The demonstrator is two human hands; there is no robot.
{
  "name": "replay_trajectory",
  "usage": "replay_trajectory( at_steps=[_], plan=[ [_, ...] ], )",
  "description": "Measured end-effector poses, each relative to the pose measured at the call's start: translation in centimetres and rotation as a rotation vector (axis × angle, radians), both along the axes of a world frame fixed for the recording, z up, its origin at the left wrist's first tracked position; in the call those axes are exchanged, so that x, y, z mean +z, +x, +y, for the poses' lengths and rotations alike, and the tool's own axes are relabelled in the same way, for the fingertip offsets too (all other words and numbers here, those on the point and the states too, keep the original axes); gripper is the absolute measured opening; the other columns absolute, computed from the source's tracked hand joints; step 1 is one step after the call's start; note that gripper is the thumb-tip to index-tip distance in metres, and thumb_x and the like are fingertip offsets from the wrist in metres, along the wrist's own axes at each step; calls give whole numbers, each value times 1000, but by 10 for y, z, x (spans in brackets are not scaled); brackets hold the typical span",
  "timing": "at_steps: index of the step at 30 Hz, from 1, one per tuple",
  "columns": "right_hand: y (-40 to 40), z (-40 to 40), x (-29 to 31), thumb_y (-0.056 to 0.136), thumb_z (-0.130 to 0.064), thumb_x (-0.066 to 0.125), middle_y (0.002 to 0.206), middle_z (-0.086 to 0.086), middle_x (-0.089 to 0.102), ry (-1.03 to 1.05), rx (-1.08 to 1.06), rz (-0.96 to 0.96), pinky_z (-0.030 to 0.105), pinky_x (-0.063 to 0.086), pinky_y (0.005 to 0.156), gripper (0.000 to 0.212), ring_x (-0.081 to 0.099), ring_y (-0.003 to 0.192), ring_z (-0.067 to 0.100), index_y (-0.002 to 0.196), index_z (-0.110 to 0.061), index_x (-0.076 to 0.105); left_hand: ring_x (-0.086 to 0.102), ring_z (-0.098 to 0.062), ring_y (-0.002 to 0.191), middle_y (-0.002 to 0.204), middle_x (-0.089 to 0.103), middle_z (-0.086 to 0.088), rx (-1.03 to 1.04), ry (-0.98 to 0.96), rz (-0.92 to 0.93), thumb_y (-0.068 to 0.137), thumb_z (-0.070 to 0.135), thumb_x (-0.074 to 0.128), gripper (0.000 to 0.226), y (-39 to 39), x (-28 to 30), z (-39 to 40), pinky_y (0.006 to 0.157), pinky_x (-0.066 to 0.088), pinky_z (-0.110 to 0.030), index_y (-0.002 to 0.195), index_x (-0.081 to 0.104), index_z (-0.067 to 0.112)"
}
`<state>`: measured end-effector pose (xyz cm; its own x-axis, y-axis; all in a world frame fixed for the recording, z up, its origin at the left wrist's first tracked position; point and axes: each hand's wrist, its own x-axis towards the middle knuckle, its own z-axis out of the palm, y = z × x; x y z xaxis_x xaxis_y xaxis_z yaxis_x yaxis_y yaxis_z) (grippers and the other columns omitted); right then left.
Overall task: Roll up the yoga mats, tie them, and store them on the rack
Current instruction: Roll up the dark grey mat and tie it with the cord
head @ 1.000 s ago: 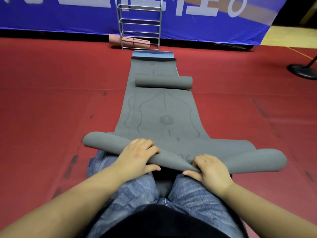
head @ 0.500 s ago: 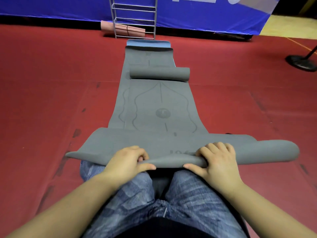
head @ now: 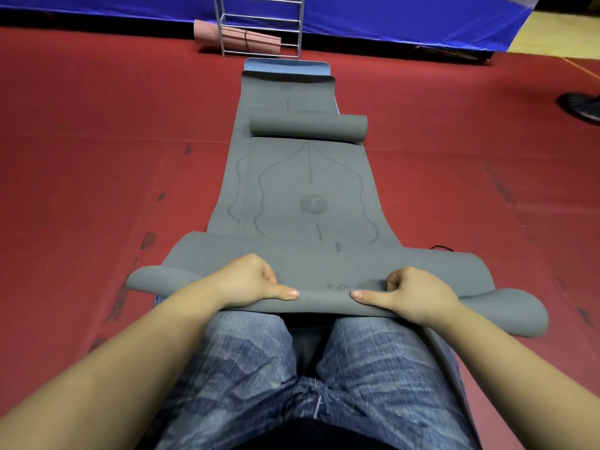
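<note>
We curl both hands, left hand (head: 246,280) and right hand (head: 417,295), pinching the soft, floppy grey yoga mat's (head: 308,196) near edge.

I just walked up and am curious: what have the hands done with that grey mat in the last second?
Both the left hand and the right hand moved closer together on the grey mat and now pinch its folded near edge, thumbs pointing inward. The small rolled mat and the rack stayed put.
</note>
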<state>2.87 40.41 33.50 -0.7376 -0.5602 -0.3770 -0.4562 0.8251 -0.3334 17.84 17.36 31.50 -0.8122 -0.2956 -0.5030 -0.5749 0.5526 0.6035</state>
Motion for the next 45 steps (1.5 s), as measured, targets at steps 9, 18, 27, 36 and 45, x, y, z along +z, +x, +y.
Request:
replay_trajectory(
  at_steps=[9, 18, 27, 36, 45],
  plan=[
    [16, 15, -5, 60, -83, 56, 51, -9, 39, -167, 145, 383, 31, 27, 55, 68, 43, 58, 21, 57, -21, 30, 45, -5, 62, 69, 51, 7, 11, 40, -47, 69, 41, 81, 35, -15, -5, 0, 56, 33, -18, 76, 55, 20],
    [6, 9, -10, 73, -76, 51, 55, -4, 51, -73, -40, 214, 31, 33, 56, 63, 53, 65, 21, 58, -16, 40, 40, -3, 48, 53, 46, 10, 65, 37, 27, 65, 42, 83, 35, -6, -5, 2, 44, 28, -12, 65, 58, 18],
    [1, 2, -15, 71, -71, 60, 54, -4, 50, -145, -129, 306, 32, 31, 55, 61, 50, 63, 20, 58, -16, 38, 38, -2, 43, 51, 45, 10, -28, -78, 81, 66, 47, 80, 36, -5, -6, 1, 45, 29, -14, 62, 56, 22],
    [15, 17, -27, 85, -63, 40, 57, 0, 48, -268, 157, 682, 31, 34, 51, 51, 50, 57, 27, 59, -19, 43, 41, -4, 54, 53, 46, 12, -102, -43, -35, 70, 44, 79, 33, -22, -11, -6, 53, 31, -20, 61, 57, 22],
    [6, 12, -27, 85, -65, 43, 66, -2, 56, -153, -29, 480, 30, 34, 60, 53, 57, 75, 26, 58, -20, 38, 46, -5, 57, 62, 53, 10, -101, -148, 83, 62, 49, 82, 41, -22, -8, -9, 54, 32, -20, 67, 51, 23]
  ],
)
